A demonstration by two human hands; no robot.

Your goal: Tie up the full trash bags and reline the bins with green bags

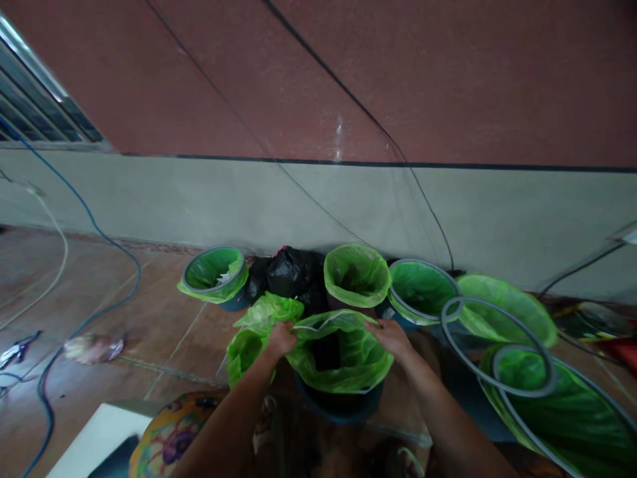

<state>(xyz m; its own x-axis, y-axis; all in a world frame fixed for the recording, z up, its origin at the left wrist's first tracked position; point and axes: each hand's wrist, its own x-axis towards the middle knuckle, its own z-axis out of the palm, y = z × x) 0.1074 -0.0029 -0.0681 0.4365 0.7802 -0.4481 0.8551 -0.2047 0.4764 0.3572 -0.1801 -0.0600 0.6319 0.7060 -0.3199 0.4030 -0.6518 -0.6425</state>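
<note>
My left hand (281, 339) and my right hand (391, 337) grip opposite sides of the mouth of a green plastic bag (368, 365), fingers closed on its rim. The bag is spread wide, and something dark shows inside it. Its lower part sits in a dark blue bin (343, 415) between my feet. Close to my left hand, more crumpled green plastic (273, 309) stands beside the bin. Just beyond my hands is another bin lined with a green bag (357, 275).
Black garbage bags (293, 271) lean by the wall. Lined bins stand left (215, 269) and right (423, 289). A loose grey ring (450, 335) rests over a large lined bin (572, 411) at right. A blue hose (102, 232) crosses the tiled floor at left.
</note>
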